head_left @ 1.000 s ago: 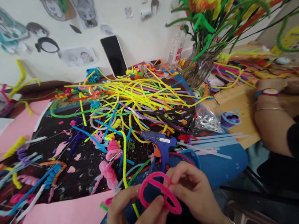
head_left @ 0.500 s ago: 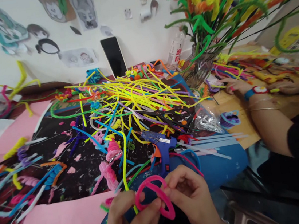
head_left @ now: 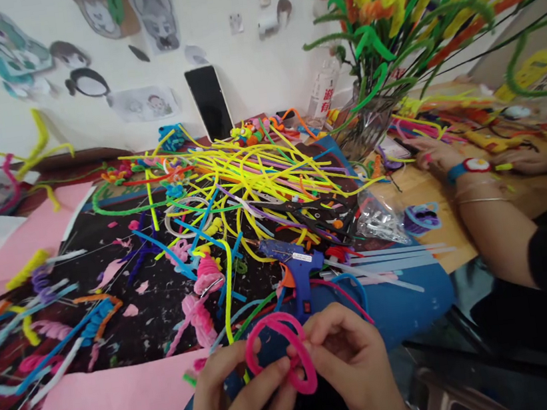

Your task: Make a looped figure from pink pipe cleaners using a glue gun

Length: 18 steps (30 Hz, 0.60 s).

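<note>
A bright pink pipe cleaner [head_left: 268, 320], bent into overlapping loops, is held up at the table's front edge between both hands. My left hand [head_left: 243, 397] grips it from the left, fingers closed around the lower part of the loops. With thumb and forefinger, my right hand [head_left: 349, 363] pinches its right side. Just beyond the hands lies a blue hot glue gun [head_left: 300, 272], its nozzle pointing left. Left of the glue gun is a pink coiled pipe-cleaner figure [head_left: 200, 319], and a yellow pipe cleaner [head_left: 228, 291] runs down behind my left hand.
Yellow pipe cleaners [head_left: 259, 170] are heaped mid-table, with black scissors [head_left: 325, 215] at their right. A phone [head_left: 209, 102] leans on the wall. A vase [head_left: 366, 122] of fuzzy stems stands at the back right. Another person's arm [head_left: 487, 217] rests on the wooden table. Pink paper [head_left: 103, 405] lies front left.
The pink loops have risen slightly and turned a little in my fingers. Both hands keep their hold. The other person's hand has shifted slightly.
</note>
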### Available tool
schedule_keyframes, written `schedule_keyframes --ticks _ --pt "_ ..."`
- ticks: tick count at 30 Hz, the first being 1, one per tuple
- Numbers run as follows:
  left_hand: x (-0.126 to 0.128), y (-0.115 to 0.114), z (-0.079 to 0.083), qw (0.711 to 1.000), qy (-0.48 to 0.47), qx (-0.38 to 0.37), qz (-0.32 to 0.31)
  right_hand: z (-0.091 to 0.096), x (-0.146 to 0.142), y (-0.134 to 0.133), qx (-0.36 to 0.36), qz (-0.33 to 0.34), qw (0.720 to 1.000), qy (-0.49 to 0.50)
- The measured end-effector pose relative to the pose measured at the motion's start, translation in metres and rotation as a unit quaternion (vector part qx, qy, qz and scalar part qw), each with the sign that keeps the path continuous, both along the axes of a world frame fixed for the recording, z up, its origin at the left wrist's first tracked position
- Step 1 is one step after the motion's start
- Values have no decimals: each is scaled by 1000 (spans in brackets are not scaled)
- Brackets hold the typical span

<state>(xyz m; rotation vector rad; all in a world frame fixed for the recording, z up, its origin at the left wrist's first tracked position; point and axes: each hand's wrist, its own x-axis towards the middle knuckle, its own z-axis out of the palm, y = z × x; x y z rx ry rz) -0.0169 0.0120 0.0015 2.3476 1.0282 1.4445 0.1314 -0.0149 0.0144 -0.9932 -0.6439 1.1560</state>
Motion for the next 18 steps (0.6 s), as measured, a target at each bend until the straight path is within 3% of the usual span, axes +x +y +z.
schedule_keyframes --ticks 18 --pt "4 4 -3 997 -48 29 53 1 0 1 -30 -26 999 -34"
